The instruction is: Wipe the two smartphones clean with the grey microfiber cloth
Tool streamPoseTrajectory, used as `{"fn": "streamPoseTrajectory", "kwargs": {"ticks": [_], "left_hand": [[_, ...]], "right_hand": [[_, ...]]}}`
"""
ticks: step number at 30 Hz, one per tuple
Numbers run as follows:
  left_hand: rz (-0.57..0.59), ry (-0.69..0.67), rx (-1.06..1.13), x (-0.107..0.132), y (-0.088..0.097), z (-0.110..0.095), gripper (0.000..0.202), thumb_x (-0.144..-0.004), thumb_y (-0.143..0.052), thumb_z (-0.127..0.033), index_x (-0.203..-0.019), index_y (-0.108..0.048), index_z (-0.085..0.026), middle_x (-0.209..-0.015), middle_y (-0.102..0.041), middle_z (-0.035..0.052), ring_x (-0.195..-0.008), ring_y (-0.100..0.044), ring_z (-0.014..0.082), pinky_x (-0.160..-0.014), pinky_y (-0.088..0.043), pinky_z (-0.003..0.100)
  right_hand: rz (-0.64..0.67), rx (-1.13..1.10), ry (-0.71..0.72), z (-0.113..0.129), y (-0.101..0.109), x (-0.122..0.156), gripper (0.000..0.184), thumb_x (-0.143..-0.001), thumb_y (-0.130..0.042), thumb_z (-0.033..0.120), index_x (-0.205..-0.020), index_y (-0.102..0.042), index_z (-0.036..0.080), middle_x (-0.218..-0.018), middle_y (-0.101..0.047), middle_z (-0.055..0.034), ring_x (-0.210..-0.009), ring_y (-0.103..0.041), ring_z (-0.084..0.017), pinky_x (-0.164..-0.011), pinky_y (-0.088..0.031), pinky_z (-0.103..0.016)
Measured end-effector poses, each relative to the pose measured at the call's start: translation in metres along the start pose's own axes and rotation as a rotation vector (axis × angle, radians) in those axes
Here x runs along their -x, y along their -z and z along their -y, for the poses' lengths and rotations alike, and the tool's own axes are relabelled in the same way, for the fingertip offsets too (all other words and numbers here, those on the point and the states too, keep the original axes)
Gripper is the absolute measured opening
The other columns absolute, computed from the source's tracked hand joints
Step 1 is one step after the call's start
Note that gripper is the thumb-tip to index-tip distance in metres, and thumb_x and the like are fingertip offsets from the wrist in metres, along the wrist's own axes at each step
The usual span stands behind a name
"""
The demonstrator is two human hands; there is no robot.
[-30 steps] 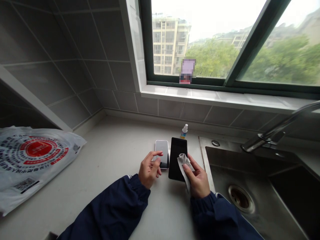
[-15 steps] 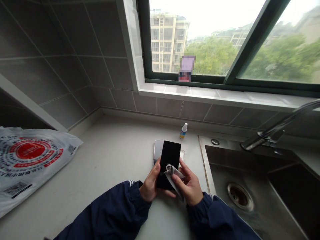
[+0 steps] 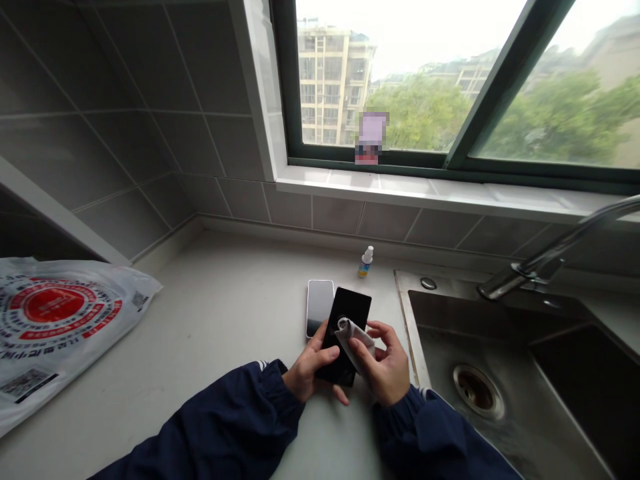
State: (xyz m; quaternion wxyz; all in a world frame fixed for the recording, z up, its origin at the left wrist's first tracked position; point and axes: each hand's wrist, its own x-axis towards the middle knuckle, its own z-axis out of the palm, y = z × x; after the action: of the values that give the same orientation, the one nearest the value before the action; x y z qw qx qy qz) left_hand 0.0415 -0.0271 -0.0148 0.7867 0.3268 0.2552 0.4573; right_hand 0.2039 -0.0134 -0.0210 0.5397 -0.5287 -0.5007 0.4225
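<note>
My left hand grips the lower end of a black phone, holding it tilted above the counter. My right hand pinches a small grey cleaning cloth and presses it onto the phone's dark screen. A second phone with a silver frame lies flat on the pale counter just left of the black one. A small spray bottle with a white cap stands behind them near the wall.
A steel sink with a drain and a tap fills the right side. A white plastic bag with red print lies at the far left. Grey tiled walls and a window sill bound the counter.
My left hand left the silver phone and took hold of the black phone, lifting it off the counter. My right hand's cloth now rubs the screen, and the phone has tilted rightward.
</note>
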Motion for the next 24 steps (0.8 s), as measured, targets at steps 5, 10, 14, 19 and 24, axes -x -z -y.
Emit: {"fn": "streamPoseTrajectory", "kwargs": {"ticks": [5, 10, 14, 19, 24], "left_hand": [[0.082, 0.021, -0.043, -0.002, -0.002, -0.003, 0.06, -0.09, -0.055, -0.031, -0.143, -0.026, -0.03, -0.107, -0.064, 0.0127, -0.091, -0.071, 0.0346, -0.043, -0.059, 0.029], [0.084, 0.014, -0.055, 0.0, -0.003, -0.005, 0.06, -0.09, -0.055, -0.033, -0.142, -0.026, -0.028, -0.113, -0.063, 0.0156, -0.085, -0.072, 0.0331, -0.041, -0.057, 0.028], [0.118, 0.015, -0.051, 0.0, -0.001, -0.005, 0.058, -0.089, -0.055, -0.034, -0.14, -0.029, -0.026, -0.113, -0.062, 0.0164, -0.084, -0.072, 0.0343, -0.04, -0.057, 0.028], [0.136, 0.021, -0.035, -0.001, 0.004, -0.001, 0.056, -0.089, -0.054, -0.033, -0.139, -0.03, -0.027, -0.109, -0.063, 0.0152, -0.086, -0.072, 0.034, -0.042, -0.057, 0.029], [0.066, 0.023, -0.008, -0.001, 0.007, 0.0, 0.059, -0.09, -0.054, -0.033, -0.143, -0.029, -0.029, -0.108, -0.061, 0.0113, -0.077, -0.071, 0.0285, -0.042, -0.058, 0.031]], "right_hand": [[-0.064, 0.083, 0.149, 0.002, 0.004, -0.005, 0.041, -0.078, -0.075, 0.049, -0.096, -0.051, 0.021, -0.079, -0.056, 0.0022, -0.049, -0.057, -0.011, -0.039, -0.045, -0.02], [-0.101, 0.235, 0.428, 0.009, 0.012, -0.006, 0.033, -0.08, -0.077, 0.03, -0.063, -0.051, 0.02, -0.064, -0.045, 0.0038, -0.057, -0.046, -0.011, -0.055, -0.043, -0.024], [-0.065, 0.315, 0.618, 0.012, 0.016, -0.006, 0.017, -0.081, -0.075, 0.02, -0.068, -0.064, 0.02, -0.064, -0.047, 0.0025, -0.058, -0.045, -0.012, -0.057, -0.041, -0.027], [0.019, 0.379, 0.742, 0.005, 0.014, -0.004, 0.019, -0.086, -0.068, 0.011, -0.101, -0.072, 0.022, -0.073, -0.053, -0.0003, -0.063, -0.052, -0.013, -0.057, -0.046, -0.027], [0.08, 0.468, 0.792, 0.004, 0.01, 0.002, 0.038, -0.089, -0.059, 0.006, -0.123, -0.066, 0.022, -0.092, -0.059, -0.0078, -0.081, -0.058, -0.019, -0.067, -0.053, -0.032]]}}
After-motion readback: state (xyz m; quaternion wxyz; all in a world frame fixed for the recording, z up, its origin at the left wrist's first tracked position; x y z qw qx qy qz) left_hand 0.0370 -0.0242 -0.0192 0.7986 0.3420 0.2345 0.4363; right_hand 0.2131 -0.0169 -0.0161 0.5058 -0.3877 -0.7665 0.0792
